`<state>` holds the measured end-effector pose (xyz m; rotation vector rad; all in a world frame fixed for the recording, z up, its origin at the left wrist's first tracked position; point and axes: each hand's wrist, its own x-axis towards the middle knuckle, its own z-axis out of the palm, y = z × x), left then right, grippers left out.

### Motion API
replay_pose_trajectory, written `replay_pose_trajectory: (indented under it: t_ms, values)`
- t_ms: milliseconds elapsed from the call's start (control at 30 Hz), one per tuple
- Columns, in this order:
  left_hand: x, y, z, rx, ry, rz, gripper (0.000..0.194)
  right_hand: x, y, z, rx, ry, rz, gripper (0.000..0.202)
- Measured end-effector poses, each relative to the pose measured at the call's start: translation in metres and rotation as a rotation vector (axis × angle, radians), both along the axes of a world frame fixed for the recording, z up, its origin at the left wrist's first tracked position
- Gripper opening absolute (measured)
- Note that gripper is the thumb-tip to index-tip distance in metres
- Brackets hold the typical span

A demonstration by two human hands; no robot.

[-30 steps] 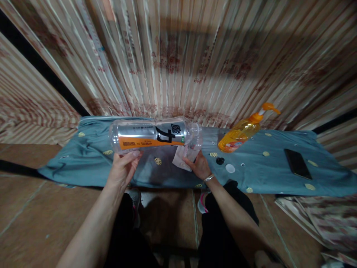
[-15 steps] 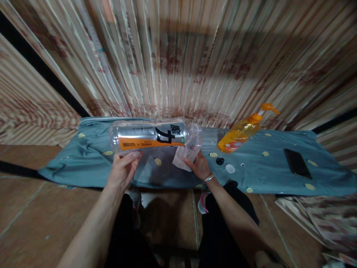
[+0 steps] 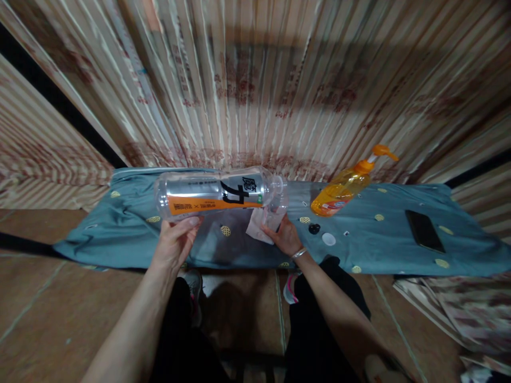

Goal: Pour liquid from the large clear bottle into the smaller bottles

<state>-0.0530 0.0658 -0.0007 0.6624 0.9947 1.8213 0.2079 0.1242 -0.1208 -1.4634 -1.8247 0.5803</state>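
My left hand (image 3: 181, 234) is closed on the base end of a large clear plastic drink bottle (image 3: 211, 192) with a silver and orange label. The bottle lies level above the cloth, its mouth pointing right. In my right hand (image 3: 285, 234) is a small clear plastic container (image 3: 274, 203), held right by the bottle's mouth; whether the two touch I cannot tell. A pale piece of paper or tissue (image 3: 258, 229) shows beside the right fingers, partly hidden; I cannot tell if it is gripped. Just right of this hand lie a black cap (image 3: 314, 229) and a white disc (image 3: 329, 239).
An orange pump bottle (image 3: 337, 194) leans over the right half of the blue-green cloth (image 3: 383, 250) with pineapple prints. Farther right lies a dark phone (image 3: 425, 231). A striped curtain (image 3: 255, 96) hangs behind, with dark poles at both sides. Tiled floor shows below.
The view has shifted very slightly. Both hands keep their hold, and the bottle and the small container stay in nearly the same place.
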Motion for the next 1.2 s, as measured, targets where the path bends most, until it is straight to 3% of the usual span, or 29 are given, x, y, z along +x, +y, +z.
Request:
replay_pose_trajectory:
  t_ms: [633, 1200]
  values:
    - [-0.0028, -0.0005, -0.0042, -0.029, 0.039, -0.036, 0.061, -0.0004, 0.0008, -0.0022, -0.023, 0.018, 0.007, 0.077]
    - [-0.0056, 0.002, -0.0064, -0.036, 0.059, -0.041, 0.055, -0.0008, 0.0007, -0.0031, -0.038, 0.028, -0.003, 0.08]
